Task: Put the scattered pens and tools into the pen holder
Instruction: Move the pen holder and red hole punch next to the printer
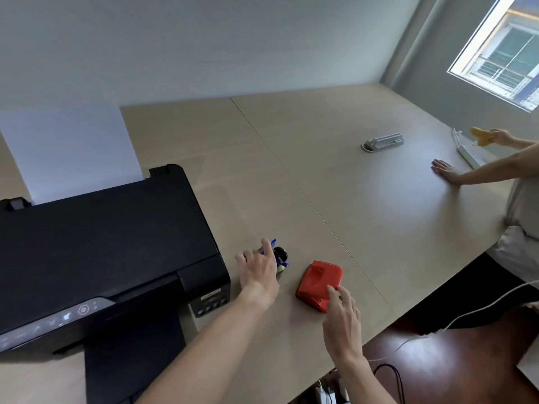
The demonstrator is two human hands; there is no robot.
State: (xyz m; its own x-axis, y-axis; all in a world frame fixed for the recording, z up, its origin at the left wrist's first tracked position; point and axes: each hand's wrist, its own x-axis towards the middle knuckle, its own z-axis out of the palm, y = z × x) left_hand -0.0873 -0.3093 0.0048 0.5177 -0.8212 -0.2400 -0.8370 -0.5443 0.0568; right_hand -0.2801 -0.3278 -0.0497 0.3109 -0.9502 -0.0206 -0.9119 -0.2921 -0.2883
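Note:
A small black pen holder (281,254) stands on the light wooden table (364,217), just right of the printer. A blue pen (272,244) sticks out of it, and other small items show at its side. My left hand (258,271) reaches to the holder with fingers spread, a fingertip touching the blue pen; whether it grips the pen I cannot tell. A red hole punch (319,284) lies to the right of the holder. My right hand (341,319) hovers at the punch's near corner, fingers apart, touching its edge.
A large black printer (102,252) with white paper (70,150) fills the left. A white tool (383,141) lies far across the table. Another person stands at the right, one hand flat on the table (444,170), near a power strip (466,148).

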